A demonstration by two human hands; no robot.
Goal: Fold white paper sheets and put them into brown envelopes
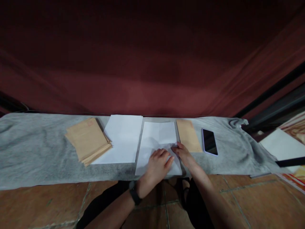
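Observation:
A white sheet of paper [158, 132] with faint crease lines lies on the grey cloth in front of me. My left hand [159, 163], a dark band on its wrist, rests palm down on the sheet's lower part with the fingers extended and the thumb out to the right. At the sheet's right edge, my right hand [185, 154] has its fingers bent, with thumb and fingertips on the paper's edge; part of that grip is hidden. Just beyond the right hand lies a single brown envelope [190, 136], flat on the cloth.
A stack of white paper [125, 136] lies left of the sheet, partly under a pile of brown envelopes [89, 136]. A phone [209, 142] lies at the right. The narrow surface wears a grey cloth [43, 146]; a dark red curtain [143, 92] rises behind it.

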